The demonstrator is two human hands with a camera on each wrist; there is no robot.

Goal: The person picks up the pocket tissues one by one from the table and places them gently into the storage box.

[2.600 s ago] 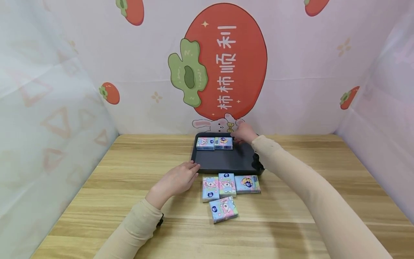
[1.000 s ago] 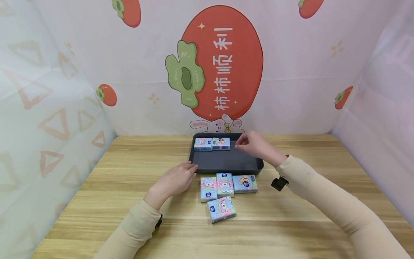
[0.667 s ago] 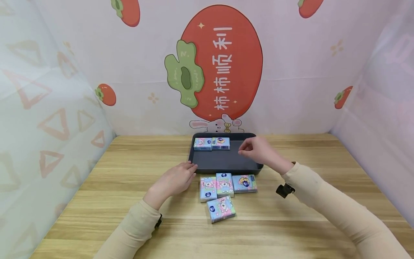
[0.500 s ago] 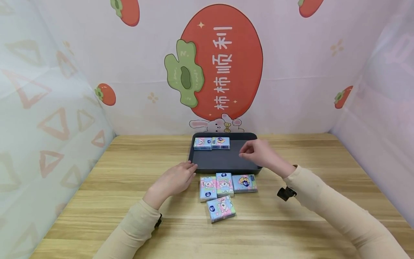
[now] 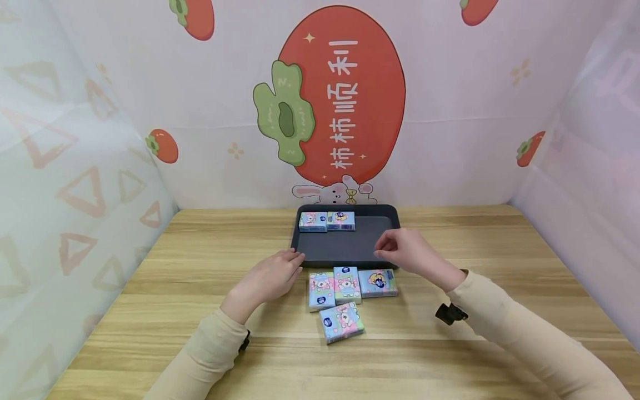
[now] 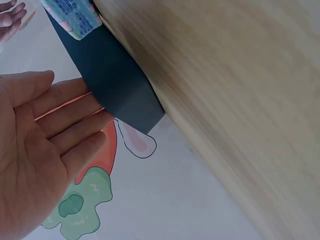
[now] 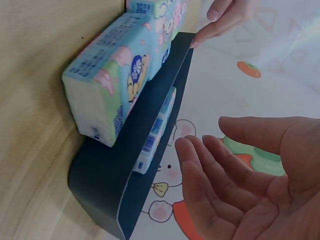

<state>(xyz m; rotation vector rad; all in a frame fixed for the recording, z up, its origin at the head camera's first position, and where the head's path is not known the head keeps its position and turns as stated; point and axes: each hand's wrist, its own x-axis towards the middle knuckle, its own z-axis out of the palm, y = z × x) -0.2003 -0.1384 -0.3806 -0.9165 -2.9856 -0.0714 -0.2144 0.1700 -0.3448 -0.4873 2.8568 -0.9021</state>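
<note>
My left hand point(image 5: 267, 280) rests its straight fingertips on the front left corner of the dark tray point(image 5: 337, 247); the left wrist view shows its fingers point(image 6: 75, 117) against the tray's wall. Over the tray's front right part, my right hand point(image 5: 412, 255) holds nothing; its fingers point(image 7: 215, 175) are loosely bent with the thumb apart. Two pocket tissue packs, one pink and blue point(image 5: 313, 221) and one with a yellow character point(image 5: 341, 220), lie side by side in the tray's back left. In front of the tray sit several more packs, the rightmost tissue pack point(image 5: 378, 282) nearest my right hand.
Three tissue packs form a row along the tray's front edge, and a fourth tissue pack point(image 5: 342, 322) lies skewed closer to me. The wooden table point(image 5: 210, 239) ends at a printed backdrop point(image 5: 225, 178) behind the tray, with pale curtains at both sides.
My right hand has drawn back from the tray's back right, beside the packs, toward its front right corner. My left hand and the tissue packs have stayed in place.
</note>
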